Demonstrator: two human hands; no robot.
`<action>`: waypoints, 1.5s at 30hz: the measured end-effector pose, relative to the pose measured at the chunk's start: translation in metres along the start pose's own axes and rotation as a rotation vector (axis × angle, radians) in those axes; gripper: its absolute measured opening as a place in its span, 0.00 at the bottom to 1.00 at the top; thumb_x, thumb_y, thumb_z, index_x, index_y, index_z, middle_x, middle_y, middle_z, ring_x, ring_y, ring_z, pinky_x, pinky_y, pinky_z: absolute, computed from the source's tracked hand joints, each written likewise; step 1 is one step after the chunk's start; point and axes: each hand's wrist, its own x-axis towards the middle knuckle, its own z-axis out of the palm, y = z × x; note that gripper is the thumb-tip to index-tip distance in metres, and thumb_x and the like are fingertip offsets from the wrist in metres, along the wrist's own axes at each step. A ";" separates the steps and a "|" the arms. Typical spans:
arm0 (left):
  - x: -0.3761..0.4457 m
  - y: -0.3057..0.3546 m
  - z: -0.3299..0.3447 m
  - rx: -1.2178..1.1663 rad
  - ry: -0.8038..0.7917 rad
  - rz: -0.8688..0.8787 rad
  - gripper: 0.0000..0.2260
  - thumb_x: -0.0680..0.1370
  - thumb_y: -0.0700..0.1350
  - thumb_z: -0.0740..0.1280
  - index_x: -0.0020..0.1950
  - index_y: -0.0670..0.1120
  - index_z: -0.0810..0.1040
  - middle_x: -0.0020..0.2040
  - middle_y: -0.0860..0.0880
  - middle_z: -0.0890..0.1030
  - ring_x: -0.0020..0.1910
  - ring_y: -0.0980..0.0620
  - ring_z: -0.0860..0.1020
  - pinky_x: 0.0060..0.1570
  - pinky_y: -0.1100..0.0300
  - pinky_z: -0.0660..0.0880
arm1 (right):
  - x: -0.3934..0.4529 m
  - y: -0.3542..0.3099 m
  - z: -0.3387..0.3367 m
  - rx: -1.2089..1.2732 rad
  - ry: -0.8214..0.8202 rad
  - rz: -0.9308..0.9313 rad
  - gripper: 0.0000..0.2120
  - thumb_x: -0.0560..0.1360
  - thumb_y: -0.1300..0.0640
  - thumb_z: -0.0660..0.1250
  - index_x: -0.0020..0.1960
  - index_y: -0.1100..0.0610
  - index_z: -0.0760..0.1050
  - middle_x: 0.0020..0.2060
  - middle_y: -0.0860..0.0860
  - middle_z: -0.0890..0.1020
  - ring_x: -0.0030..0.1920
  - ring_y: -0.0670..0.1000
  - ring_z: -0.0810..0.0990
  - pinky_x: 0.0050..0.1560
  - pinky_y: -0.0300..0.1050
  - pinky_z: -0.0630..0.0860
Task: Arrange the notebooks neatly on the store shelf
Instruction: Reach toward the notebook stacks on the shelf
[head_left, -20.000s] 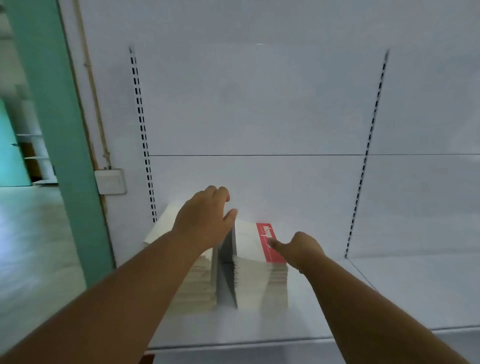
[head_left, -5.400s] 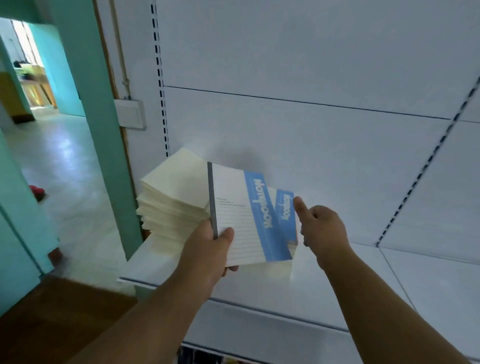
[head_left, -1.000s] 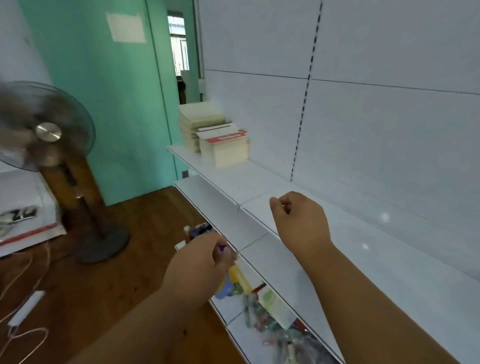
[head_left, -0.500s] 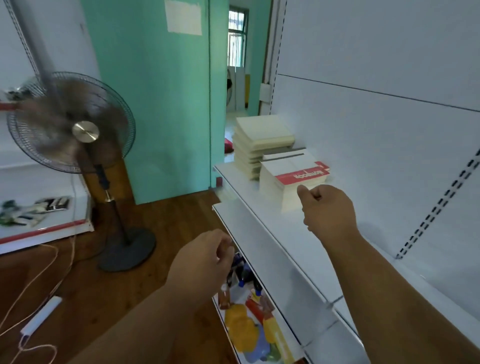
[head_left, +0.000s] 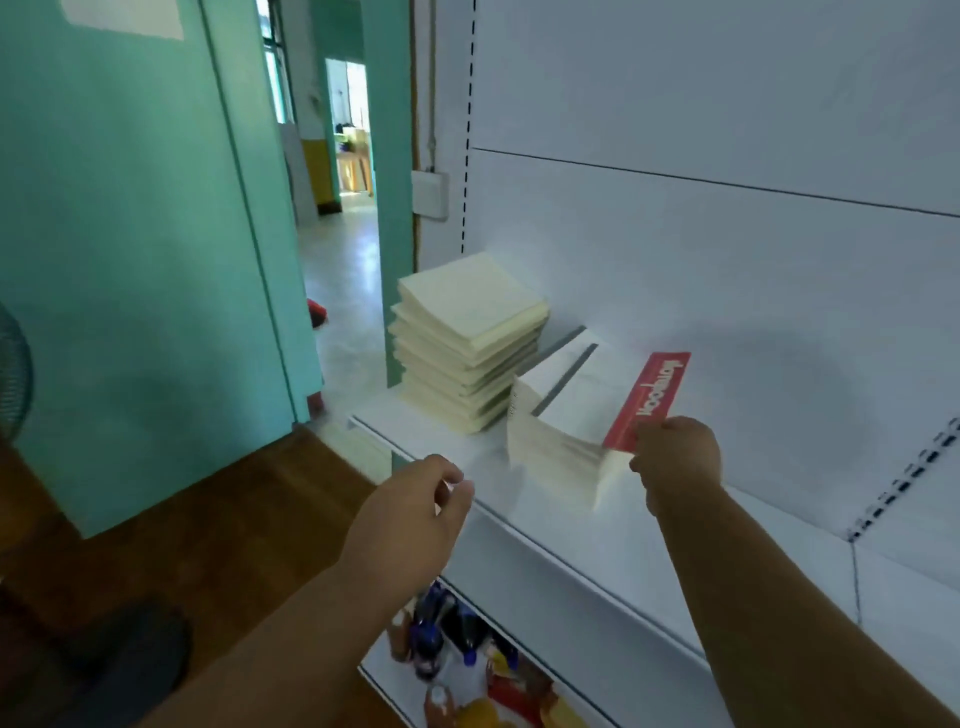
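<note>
On the white metal store shelf (head_left: 561, 525) stand two piles of notebooks: a taller stack of cream-covered notebooks (head_left: 467, 343) at the far left end, and just to its right a lower stack of white notebooks topped by a red-banded cover (head_left: 587, 415). The two piles sit close together, perhaps touching at one corner; I cannot tell.

The right hand (head_left: 678, 457) reaches the near right corner of the red-banded pile, fingers curled at the top cover's edge; whether it pinches the cover or merely touches it is not clear. The left hand (head_left: 410, 519) hovers in front of the shelf lip, fingers loosely curled, holding nothing.

The risks look modest but real. The cream stack is fanned, its layers twisted against each other, so a sideways nudge from the neighbouring pile could slide its upper notebooks off the open left end. Pulling the top cover by one corner could skew it or drag several books forward over the near edge. Bringing the left hand in to steady things would help.
</note>
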 end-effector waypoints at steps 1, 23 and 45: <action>0.011 0.001 -0.001 -0.057 -0.029 -0.004 0.14 0.80 0.60 0.58 0.60 0.56 0.74 0.48 0.60 0.77 0.44 0.62 0.76 0.47 0.61 0.76 | -0.009 -0.004 -0.003 0.043 0.001 -0.044 0.06 0.81 0.58 0.65 0.50 0.60 0.78 0.41 0.56 0.83 0.34 0.53 0.78 0.31 0.45 0.73; 0.107 -0.002 -0.004 -0.788 -0.161 -0.183 0.04 0.83 0.49 0.59 0.56 0.53 0.73 0.43 0.48 0.81 0.38 0.51 0.80 0.32 0.65 0.77 | 0.015 -0.029 0.020 -0.363 0.242 -0.131 0.08 0.80 0.56 0.66 0.44 0.60 0.75 0.37 0.53 0.83 0.32 0.51 0.80 0.30 0.43 0.74; 0.029 0.070 0.055 -0.572 -0.879 0.591 0.02 0.83 0.48 0.59 0.53 0.53 0.70 0.47 0.51 0.81 0.34 0.52 0.77 0.32 0.57 0.77 | -0.171 0.017 -0.083 0.252 0.590 -0.023 0.12 0.85 0.54 0.58 0.52 0.59 0.77 0.41 0.53 0.87 0.41 0.56 0.87 0.48 0.56 0.83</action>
